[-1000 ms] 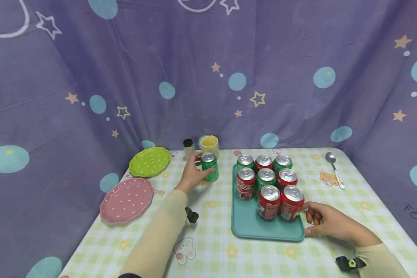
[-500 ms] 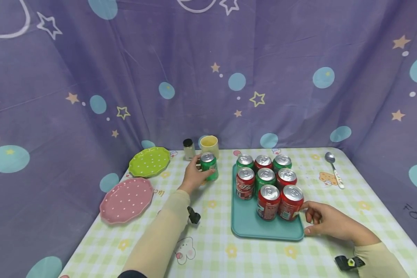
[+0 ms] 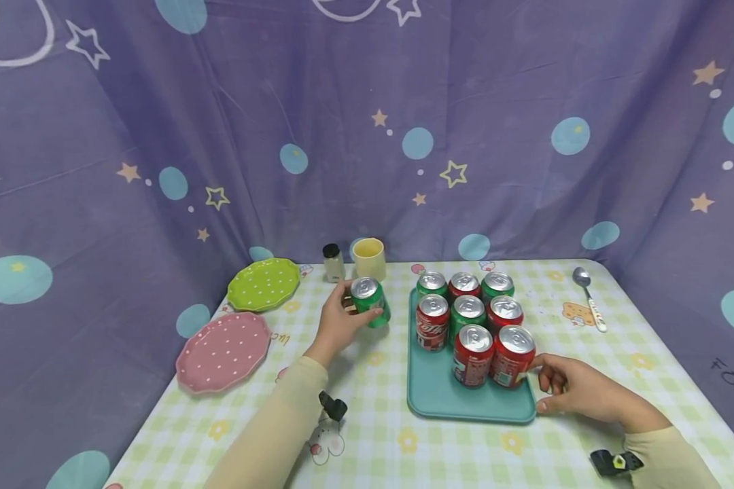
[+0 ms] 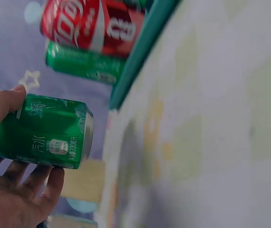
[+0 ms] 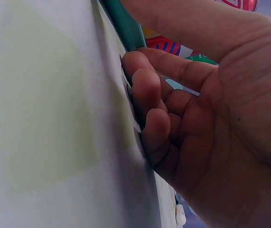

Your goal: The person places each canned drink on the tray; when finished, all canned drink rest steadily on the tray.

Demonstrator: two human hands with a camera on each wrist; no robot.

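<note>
- Left hand [image 3: 338, 324]: fingers wrapped round green soda can [image 3: 370, 301], tilted, off the surface, left of teal tray [image 3: 435, 394].
- Right hand [image 3: 578, 392]: fingers curled, gripping tray's near right corner.

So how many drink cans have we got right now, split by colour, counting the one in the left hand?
Green aluminium drink cans: 4, one gripped by the left hand at, three on the teal plastic tray at
Red aluminium drink cans: 5, all on the tray, at
Total: 9 cans
</note>
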